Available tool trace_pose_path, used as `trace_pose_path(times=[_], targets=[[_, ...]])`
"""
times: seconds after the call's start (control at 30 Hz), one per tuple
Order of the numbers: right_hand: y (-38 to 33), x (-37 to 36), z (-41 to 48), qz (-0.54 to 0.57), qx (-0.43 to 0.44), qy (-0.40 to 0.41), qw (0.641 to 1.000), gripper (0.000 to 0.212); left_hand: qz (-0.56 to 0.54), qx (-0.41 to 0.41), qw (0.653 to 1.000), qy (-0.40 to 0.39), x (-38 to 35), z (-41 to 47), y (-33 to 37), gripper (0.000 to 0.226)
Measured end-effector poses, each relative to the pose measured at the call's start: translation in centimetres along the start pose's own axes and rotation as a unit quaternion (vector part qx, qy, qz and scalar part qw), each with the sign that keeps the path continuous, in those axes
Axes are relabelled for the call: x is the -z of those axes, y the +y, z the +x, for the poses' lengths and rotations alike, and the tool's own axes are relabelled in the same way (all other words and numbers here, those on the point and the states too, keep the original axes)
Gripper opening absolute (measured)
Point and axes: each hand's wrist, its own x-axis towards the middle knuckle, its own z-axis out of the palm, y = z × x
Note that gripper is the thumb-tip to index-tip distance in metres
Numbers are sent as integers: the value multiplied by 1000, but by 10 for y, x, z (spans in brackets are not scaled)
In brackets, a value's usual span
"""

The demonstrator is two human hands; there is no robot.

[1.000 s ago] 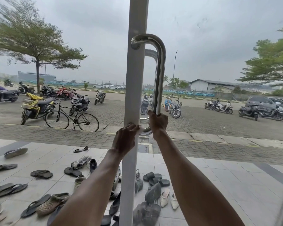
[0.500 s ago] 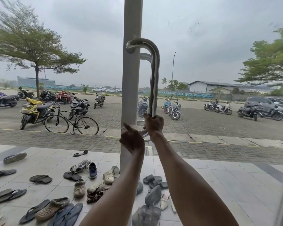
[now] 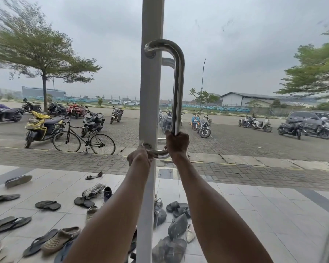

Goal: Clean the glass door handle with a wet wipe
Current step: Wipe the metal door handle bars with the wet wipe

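- Right hand (image 3: 177, 144) is wrapped round the door handle (image 3: 179, 88) low down and should steady it firmly.
- Left hand (image 3: 140, 158), at the right hand's 8 o'clock, curls round the bottom bend; it should rub right into the mount.

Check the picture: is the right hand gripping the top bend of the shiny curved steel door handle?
No: the right hand grips the shiny curved steel door handle low down, just above its bottom bend.

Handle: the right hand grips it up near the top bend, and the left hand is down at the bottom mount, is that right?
Not quite. The head view shows the right hand gripping the handle low, just above its bottom bend, not near the top. The left hand is down at the bottom mount, as you said.
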Motion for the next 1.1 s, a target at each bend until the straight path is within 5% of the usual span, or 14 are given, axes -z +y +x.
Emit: trace_pose_path(times=[0.13,0.3,0.53,0.67,0.77,1.1], targets=[[0,1,-1,-4,4,-1,1000,26,-72,26,996,-41,4,-6,-17,23],[4,-2,3,-4,14,5,1000,28,-103,33,986,-125,11,6,-23,47],[6,-3,4,-9,28,16,999,30,-56,72,981,-172,4,6,-20,31],[4,-1,3,-6,17,3,1000,29,4,86,986,-141,12,1,-14,20],[3,-1,2,-5,8,5,1000,26,-1,75,993,-86,19,8,-4,32],[4,-3,7,-20,13,17,1000,33,-77,133,982,-108,3,16,1,32]])
